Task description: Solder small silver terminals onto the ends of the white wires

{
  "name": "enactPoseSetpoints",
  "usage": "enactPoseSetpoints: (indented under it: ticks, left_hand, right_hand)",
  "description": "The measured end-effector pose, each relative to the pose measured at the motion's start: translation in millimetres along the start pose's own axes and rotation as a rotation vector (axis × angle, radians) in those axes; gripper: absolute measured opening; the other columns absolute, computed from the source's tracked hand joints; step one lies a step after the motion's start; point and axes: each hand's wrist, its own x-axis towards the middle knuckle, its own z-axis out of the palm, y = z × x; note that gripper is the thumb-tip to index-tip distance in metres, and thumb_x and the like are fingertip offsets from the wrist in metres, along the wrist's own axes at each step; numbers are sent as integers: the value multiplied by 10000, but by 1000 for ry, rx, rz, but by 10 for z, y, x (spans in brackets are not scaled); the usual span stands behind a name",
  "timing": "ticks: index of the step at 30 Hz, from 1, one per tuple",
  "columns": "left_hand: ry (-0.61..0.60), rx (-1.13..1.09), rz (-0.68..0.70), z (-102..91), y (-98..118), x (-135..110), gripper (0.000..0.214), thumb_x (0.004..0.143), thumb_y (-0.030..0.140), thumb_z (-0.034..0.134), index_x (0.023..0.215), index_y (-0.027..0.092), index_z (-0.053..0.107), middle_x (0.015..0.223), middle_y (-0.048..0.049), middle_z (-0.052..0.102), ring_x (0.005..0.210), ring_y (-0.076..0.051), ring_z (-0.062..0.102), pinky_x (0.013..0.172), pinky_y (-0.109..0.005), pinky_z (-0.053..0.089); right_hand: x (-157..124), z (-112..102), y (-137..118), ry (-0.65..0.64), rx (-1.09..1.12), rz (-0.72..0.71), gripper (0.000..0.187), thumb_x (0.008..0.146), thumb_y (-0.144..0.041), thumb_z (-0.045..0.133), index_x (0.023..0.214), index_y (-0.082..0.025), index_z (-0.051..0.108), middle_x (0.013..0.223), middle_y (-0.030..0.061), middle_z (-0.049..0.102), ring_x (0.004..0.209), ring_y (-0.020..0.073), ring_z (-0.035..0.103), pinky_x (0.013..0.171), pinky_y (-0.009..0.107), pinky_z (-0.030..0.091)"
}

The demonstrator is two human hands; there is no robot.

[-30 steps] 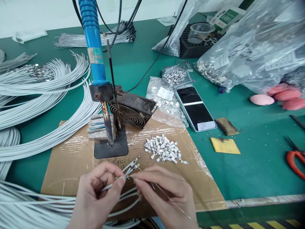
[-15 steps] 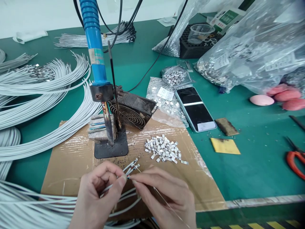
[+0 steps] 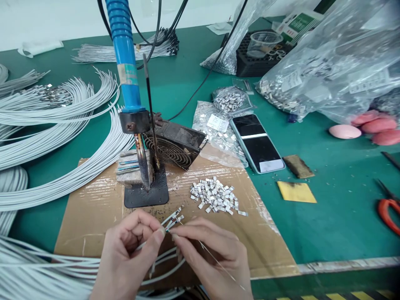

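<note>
My left hand (image 3: 133,250) is closed, thumb and forefinger pinching thin white cables (image 3: 171,220) whose tipped ends point up and away. Close against it, my right hand (image 3: 212,252) is closed too. A thin solder wire (image 3: 223,267) runs through its fingers and trails toward the lower right. The fingertips of both hands nearly meet, hiding the exact spot between them. Beyond the hands, a blue-handled soldering iron (image 3: 127,71) is fixed tip down over a block (image 3: 127,171) on a black base plate (image 3: 146,200). Small silvery tabs (image 3: 215,196) lie piled on the cardboard (image 3: 250,246).
Bundles of white cable (image 3: 62,183) fill the left side. A small fan (image 3: 175,143) sits behind the iron. To the right are a phone (image 3: 258,143), a yellow sponge (image 3: 296,191), red-handled scissors (image 3: 389,214) and large plastic bags of parts (image 3: 331,79).
My right hand has shifted slightly left, and the solder wire moved with it. My left hand keeps its pinch. The whole view has drifted a few pixels.
</note>
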Motion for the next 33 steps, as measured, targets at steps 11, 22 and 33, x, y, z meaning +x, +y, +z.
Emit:
enactPoseSetpoints:
  ticks: [11, 22, 33]
  left_hand:
    - [-10, 4, -7, 0, -14, 0, 267, 659, 339, 867, 612, 158, 676, 466, 74, 469, 457, -64, 322, 493, -208, 205]
    - [-3, -11, -2, 4, -18, 6, 284, 657, 348, 874, 609, 157, 670, 469, 70, 471, 465, -68, 323, 502, -214, 207]
    - [7, -4, -7, 12, -20, -6, 257, 657, 326, 852, 610, 156, 665, 471, 74, 468, 474, -67, 322, 516, -212, 194]
  right_hand:
    - [15, 5, 23, 9, 18, 10, 292, 847, -99, 789, 961, -347, 893, 748, 4, 791, 646, 135, 733, 586, 184, 561]
    - [-29, 40, 29, 138, -118, -229, 387, 857, -31, 745, 1051, -338, 879, 780, 20, 788, 641, 166, 693, 628, 274, 605]
    - [9, 19, 65, 21, 12, -49, 283, 850, -89, 786, 955, -330, 893, 743, 7, 794, 623, 138, 729, 565, 186, 571]
